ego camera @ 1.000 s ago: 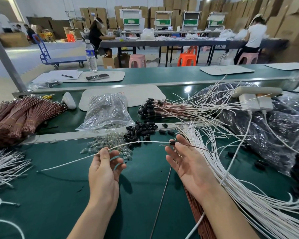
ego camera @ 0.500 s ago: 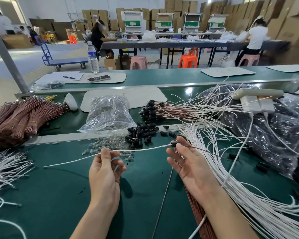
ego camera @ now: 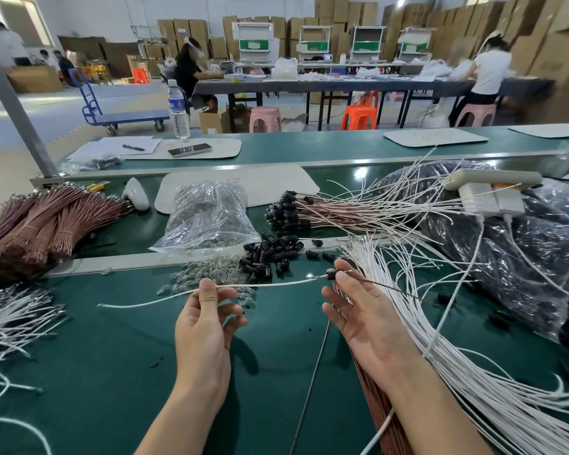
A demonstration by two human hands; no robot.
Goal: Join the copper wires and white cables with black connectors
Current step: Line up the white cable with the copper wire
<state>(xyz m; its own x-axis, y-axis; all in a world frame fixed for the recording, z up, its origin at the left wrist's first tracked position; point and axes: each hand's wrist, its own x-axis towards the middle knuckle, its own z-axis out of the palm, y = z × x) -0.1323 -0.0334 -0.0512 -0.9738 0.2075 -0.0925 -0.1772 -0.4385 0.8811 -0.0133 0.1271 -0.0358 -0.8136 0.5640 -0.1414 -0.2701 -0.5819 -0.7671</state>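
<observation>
Head view, sole entry.

- Desk (ego camera: 112, 356): green surface, carries all stock.
- Left hand (ego camera: 204, 333): near centre, fingers (ego camera: 207, 289) narrow, pinching one white cable (ego camera: 270, 285) partway along. The cable's left end trails free and its right end points at the connector.
- Right hand (ego camera: 368, 320): right of centre, palm showing. A black connector (ego camera: 331, 275) sits at its fingertips, apparently pinched, with the other fingers fairly straight.
- Copper wire (ego camera: 388, 287): thin, leaves the connector's right side and runs off right above the white stock.
- Loose connectors (ego camera: 270, 254): black heap, just beyond the hands.
- White cable stock (ego camera: 424, 339): fanned along the right.
- Copper stock (ego camera: 46, 224): tied bundles, far left.
- Joined sets (ego camera: 326, 211): piled far centre, connectors to the left.
- Clear bag (ego camera: 207, 218): far centre-left, contents too small to tell.

Step in hand, by judgement: seating the white cable's end in the connector, which already carries copper. Whether the tip is inside is too small to tell.

Next move calls for a straight push along the cable's line, the connector held steady, then a check that both leads are firmly seated.
</observation>
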